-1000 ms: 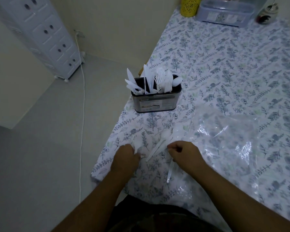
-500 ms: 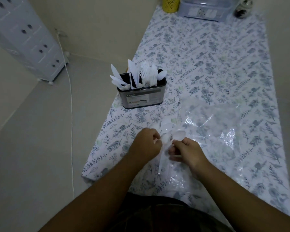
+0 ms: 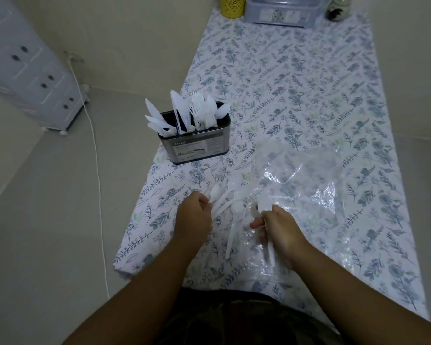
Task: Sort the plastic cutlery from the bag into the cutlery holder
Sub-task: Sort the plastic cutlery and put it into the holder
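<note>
A dark metal cutlery holder (image 3: 197,146) stands near the table's left edge, filled with white plastic knives, forks and a spoon. A clear plastic bag (image 3: 306,185) lies flat to its right, nearer me. My left hand (image 3: 193,216) grips the handles of two or three white spoons (image 3: 230,189) that fan out toward the holder. My right hand (image 3: 278,226) holds one white spoon (image 3: 264,205), bowl up, its handle running down past my wrist. Another white spoon (image 3: 234,220) lies on the cloth between my hands.
The table wears a floral cloth (image 3: 296,95). At its far end stand a yellow cup (image 3: 232,6), a grey lidded box (image 3: 281,11) and a small dark jar (image 3: 337,9). A white drawer unit (image 3: 28,68) and a cable (image 3: 95,150) are on the floor at left.
My hands have drawn apart. The right hand has lifted one spoon from the pile, and the left hand has closed round several spoon handles.
</note>
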